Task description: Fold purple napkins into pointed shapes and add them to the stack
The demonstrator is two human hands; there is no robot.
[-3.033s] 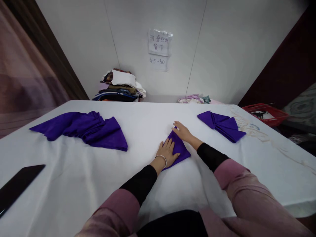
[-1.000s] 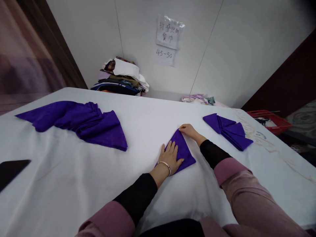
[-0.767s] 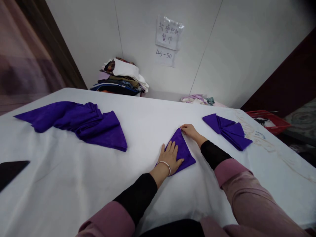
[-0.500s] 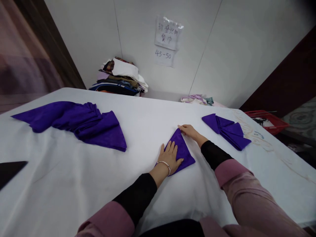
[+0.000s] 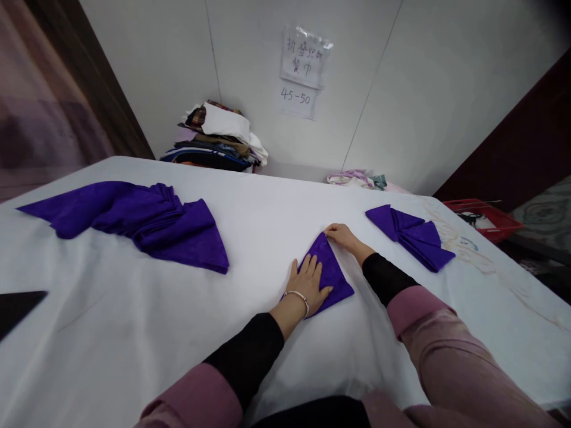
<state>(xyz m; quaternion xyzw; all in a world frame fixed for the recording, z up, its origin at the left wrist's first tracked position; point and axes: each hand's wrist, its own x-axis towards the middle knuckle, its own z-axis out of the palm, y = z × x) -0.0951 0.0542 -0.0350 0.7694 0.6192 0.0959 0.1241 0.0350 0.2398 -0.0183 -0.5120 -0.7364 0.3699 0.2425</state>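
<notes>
A small purple napkin (image 5: 331,268) folded into a triangle lies on the white table (image 5: 267,220) in front of me. My left hand (image 5: 307,283) rests flat on its near left part, fingers stretched out; a silver bracelet sits on that wrist. My right hand (image 5: 342,236) is at the napkin's far tip, fingers curled down onto the cloth there; whether it pinches the tip I cannot see.
A heap of unfolded purple cloths (image 5: 138,217) lies at the left. A folded purple napkin (image 5: 410,236) lies at the right. A dark flat object (image 5: 15,303) sits at the left edge. Stacked clothes (image 5: 218,139) and a red basket (image 5: 484,219) stand beyond the table.
Over three seconds my right hand went from lying stretched over the napkin's far tip to curling onto it. In the last second both hands have stayed put.
</notes>
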